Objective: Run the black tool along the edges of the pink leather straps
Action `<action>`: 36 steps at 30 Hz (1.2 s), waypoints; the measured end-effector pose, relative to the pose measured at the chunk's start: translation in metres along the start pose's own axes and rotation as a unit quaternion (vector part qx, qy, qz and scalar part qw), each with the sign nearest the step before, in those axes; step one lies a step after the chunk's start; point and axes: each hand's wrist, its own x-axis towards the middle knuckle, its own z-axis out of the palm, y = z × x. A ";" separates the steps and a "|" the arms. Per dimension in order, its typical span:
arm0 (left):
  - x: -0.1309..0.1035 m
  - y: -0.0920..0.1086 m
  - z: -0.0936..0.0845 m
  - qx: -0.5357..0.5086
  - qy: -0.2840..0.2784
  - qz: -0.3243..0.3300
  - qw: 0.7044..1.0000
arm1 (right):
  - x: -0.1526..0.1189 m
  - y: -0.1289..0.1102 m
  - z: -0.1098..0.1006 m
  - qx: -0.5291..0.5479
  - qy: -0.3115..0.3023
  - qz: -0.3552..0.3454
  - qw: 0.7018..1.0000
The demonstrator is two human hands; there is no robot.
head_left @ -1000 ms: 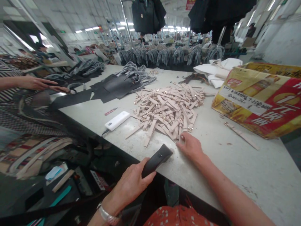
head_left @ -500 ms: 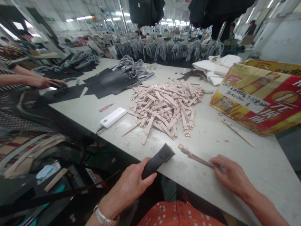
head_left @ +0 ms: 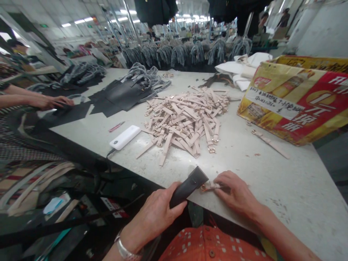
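Note:
My left hand is closed round a black electric clipper, its wide flat head pointing up and to the right over the table's front edge. Just right of that head lies the buckle end of a pale pink strap. My right hand grips this strap, and its palm and fingers hide most of the length. Beyond both hands is a big heap of similar pink buckle straps with gold-coloured buckles. Another single strap lies to the right of the heap.
A white power bank with a cable and a red cutter lie left of the heap. A yellow and red carton stands right. Black panels with wrapped handles lie behind. At far left, a co-worker's hands handle black pieces.
My right hand has moved left and slid up along the strap, bringing its buckle end close to the clipper's head. The left hand keeps hold of the clipper. The view has shifted slightly.

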 end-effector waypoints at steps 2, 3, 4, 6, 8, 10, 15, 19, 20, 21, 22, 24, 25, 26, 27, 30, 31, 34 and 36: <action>-0.003 0.002 0.001 0.002 0.002 0.003 1.000 | -0.002 0.002 0.005 0.017 0.023 0.000 1.000; -0.004 0.002 0.001 0.001 0.001 0.006 1.000 | -0.003 0.002 0.006 0.021 0.031 0.000 0.999; -0.005 0.003 0.002 -0.003 -0.003 0.010 1.000 | -0.004 0.002 0.007 0.024 0.037 0.001 0.999; -0.007 0.004 0.005 -0.007 -0.015 0.017 1.000 | -0.004 0.002 0.007 0.024 0.042 0.005 0.999; -0.008 0.005 0.008 0.001 -0.026 0.018 0.999 | -0.004 0.001 0.006 0.021 0.036 0.012 0.999; -0.008 0.004 0.010 0.011 -0.030 0.013 0.999 | -0.003 0.003 0.005 0.023 0.023 0.014 0.999; -0.002 0.001 0.008 0.009 -0.033 0.001 0.999 | -0.001 0.011 0.003 0.031 -0.007 -0.011 0.999; 0.001 0.004 0.005 0.014 -0.041 0.000 0.999 | -0.002 0.011 -0.004 0.005 -0.025 -0.040 0.999; 0.001 0.005 0.004 0.014 -0.042 0.000 0.999 | -0.002 0.010 -0.006 -0.005 -0.032 -0.047 0.998; 0.001 0.006 0.004 0.014 -0.042 -0.003 0.999 | -0.003 0.009 -0.008 -0.015 -0.038 -0.052 0.998; 0.000 0.007 0.003 0.014 -0.042 -0.008 0.999 | -0.003 0.009 -0.010 -0.027 -0.044 -0.055 0.997; 0.000 0.008 0.002 0.017 -0.046 -0.014 0.999 | -0.004 0.010 -0.014 -0.051 -0.055 -0.057 0.996; 0.000 0.008 0.002 0.019 -0.047 -0.015 0.999 | -0.005 0.011 -0.016 -0.062 -0.058 -0.055 0.995; 0.000 0.008 0.002 0.020 -0.047 -0.015 0.999 | -0.005 0.011 -0.017 -0.070 -0.060 -0.053 0.994; 0.000 0.008 0.002 0.021 -0.046 -0.013 0.999 | -0.005 0.012 -0.019 -0.073 -0.062 -0.051 0.994; 0.000 0.007 0.002 0.023 -0.043 -0.008 0.999 | -0.005 0.013 -0.022 -0.055 -0.077 -0.042 0.995; 0.000 0.007 0.002 0.026 -0.041 -0.005 0.999 | -0.005 0.013 -0.022 -0.048 -0.082 -0.040 0.995; 0.000 0.007 -0.001 0.039 -0.042 0.007 0.998 | -0.005 0.012 -0.022 -0.046 -0.085 -0.040 0.995; 0.001 0.009 -0.004 0.045 -0.048 0.018 0.998 | -0.005 0.013 -0.020 -0.049 -0.078 -0.039 0.995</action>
